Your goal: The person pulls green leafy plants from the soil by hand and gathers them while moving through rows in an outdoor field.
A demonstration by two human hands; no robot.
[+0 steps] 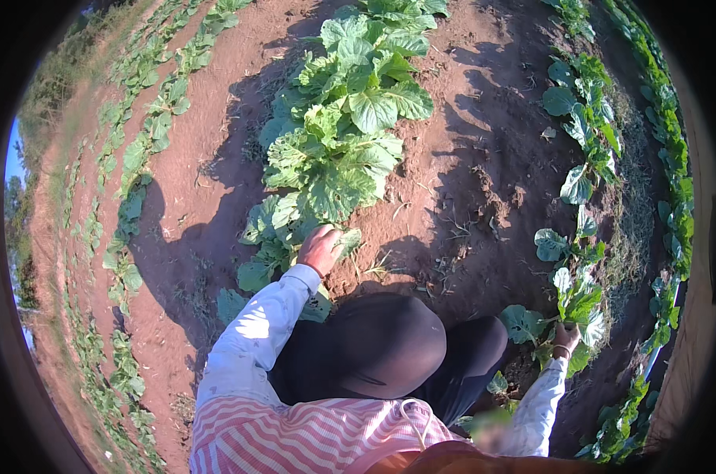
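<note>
My left hand (320,249) is at the near end of a row of large leafy green plants (354,150), many leaves full of holes. Its fingers are curled in on a green leaf (348,242) that pokes out beside them; the fingertips are partly hidden. Off to the right, my right hand (565,340) is closed round the lower part of a bunch of leaves (580,304), which stands up above the fist. Broad leaves (522,324) spread low to the left of that hand.
I crouch between two rows, my dark-clad knees (385,344) in the middle. Brown soil (476,182) with scattered weeds lies ahead. Another row of plants (670,158) runs along the far right, and several rows (140,158) run on the left. Dry grass (630,205) edges the right row.
</note>
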